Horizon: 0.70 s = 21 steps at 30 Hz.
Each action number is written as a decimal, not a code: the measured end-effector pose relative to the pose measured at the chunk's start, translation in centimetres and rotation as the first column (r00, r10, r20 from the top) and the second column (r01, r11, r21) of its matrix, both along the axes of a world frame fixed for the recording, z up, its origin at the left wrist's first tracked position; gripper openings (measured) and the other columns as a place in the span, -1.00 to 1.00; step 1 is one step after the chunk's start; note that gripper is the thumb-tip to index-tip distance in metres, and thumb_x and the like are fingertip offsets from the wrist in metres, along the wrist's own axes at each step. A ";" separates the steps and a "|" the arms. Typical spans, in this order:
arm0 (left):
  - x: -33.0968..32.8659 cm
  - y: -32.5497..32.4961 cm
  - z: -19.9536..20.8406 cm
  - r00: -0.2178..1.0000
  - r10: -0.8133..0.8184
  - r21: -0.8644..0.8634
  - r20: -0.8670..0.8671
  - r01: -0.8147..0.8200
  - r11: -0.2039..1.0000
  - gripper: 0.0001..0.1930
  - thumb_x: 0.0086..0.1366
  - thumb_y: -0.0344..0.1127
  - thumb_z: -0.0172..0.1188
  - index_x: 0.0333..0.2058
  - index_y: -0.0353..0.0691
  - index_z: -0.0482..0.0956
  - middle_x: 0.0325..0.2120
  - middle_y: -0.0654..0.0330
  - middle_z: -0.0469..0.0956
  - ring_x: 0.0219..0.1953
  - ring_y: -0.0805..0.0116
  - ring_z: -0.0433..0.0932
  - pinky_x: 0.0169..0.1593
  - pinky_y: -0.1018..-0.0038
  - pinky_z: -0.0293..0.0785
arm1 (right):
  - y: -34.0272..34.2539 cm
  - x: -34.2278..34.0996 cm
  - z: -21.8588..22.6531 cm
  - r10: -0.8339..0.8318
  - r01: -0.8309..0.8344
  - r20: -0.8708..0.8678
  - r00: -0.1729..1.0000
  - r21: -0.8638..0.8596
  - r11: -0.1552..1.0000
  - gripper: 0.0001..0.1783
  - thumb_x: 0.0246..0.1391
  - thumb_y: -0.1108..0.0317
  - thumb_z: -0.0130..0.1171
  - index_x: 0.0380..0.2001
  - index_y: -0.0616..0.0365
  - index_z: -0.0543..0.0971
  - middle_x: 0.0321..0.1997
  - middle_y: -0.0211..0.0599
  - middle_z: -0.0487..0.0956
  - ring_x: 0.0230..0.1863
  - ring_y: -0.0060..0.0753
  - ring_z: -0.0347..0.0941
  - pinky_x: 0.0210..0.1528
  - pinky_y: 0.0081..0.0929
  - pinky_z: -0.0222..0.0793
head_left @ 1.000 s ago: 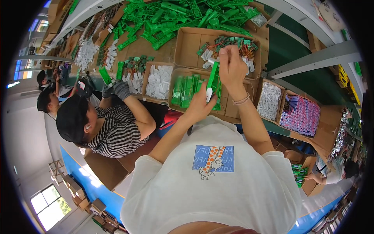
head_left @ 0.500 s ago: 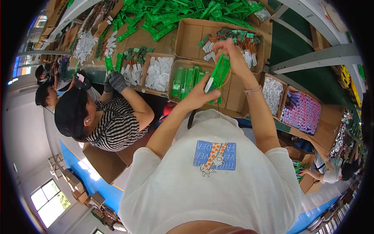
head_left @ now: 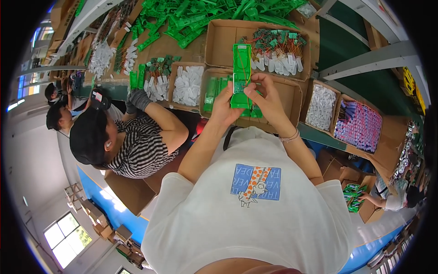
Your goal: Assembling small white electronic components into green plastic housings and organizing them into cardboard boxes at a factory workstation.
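Observation:
My left hand (head_left: 225,108) is closed round the lower part of a long green plastic housing (head_left: 242,57), held upright over a cardboard box. Inside the housing lies a small green circuit board (head_left: 238,86), with thin red and yellow wires running up to the far end. My right hand (head_left: 268,101) is at the housing's right edge, its thumb and fingers closed at the board. The fingertips partly hide what they grip. Below, more green housings (head_left: 211,93) stand in the near box (head_left: 285,98).
Beyond is a box with wired circuit boards and white pieces (head_left: 285,64). White parts fill boxes at left (head_left: 187,86) and right (head_left: 320,107), beside pink-purple cylinders (head_left: 358,125). Green housings (head_left: 182,20) pile up at the back. A co-worker in stripes (head_left: 141,150) sits at left.
The housing has turned from slanted to upright and moved left. My right hand has come down from its upper end to the circuit board. The co-worker's gloved hands have shifted slightly.

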<state>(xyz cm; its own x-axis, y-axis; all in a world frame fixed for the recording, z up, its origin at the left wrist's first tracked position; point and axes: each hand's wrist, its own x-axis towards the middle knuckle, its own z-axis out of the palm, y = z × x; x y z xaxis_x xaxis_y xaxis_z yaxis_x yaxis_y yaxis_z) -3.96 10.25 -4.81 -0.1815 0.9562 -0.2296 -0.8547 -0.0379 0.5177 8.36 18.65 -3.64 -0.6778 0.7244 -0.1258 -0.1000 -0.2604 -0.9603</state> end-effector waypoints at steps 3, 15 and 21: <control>-0.3 -0.3 -2.5 0.984 -0.164 -0.018 -0.075 0.163 0.986 -0.44 0.38 0.01 -0.05 0.20 -0.24 0.23 -0.04 0.07 0.46 -0.05 0.20 0.49 -0.01 0.19 0.48 | 0.7 0.5 -0.7 0.032 -0.032 0.005 0.999 -0.085 0.996 -0.58 0.11 0.20 0.23 -0.08 0.17 0.35 -0.24 -0.39 0.45 -0.28 -0.63 0.38 -0.36 -0.66 0.34; -20.7 8.6 -14.3 -0.109 -0.120 -0.024 -0.987 -0.632 0.775 -0.79 0.15 -0.45 0.06 -0.24 -0.28 0.58 -0.39 0.01 0.62 -0.29 0.07 0.60 -0.21 0.29 0.51 | -0.3 7.5 -17.7 -0.533 -0.061 0.607 0.590 0.691 0.720 -0.50 0.10 0.22 0.13 0.07 0.22 0.37 0.19 0.06 0.28 0.20 0.18 0.14 0.21 -0.05 0.07; -36.2 12.0 -23.5 -0.513 -0.610 -0.107 -0.603 -0.706 0.700 -0.66 0.08 -0.38 0.07 -0.12 -0.29 0.47 -0.16 -0.04 0.51 -0.15 -0.05 0.52 -0.15 0.15 0.49 | 3.1 -6.6 -8.7 -0.219 -0.221 0.434 0.874 0.756 0.616 -0.71 0.01 0.50 0.12 -0.13 0.17 0.47 -0.06 -0.09 0.48 -0.04 0.03 0.39 0.01 -0.18 0.32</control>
<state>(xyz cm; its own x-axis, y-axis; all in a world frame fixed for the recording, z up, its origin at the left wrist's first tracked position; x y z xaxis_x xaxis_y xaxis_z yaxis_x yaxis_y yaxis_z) -40.20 22.23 -28.28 -0.6940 0.6948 0.1887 0.7180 0.6872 0.1105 1.71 21.80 -12.33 -0.6982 0.6897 0.1920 0.3858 0.5884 -0.7106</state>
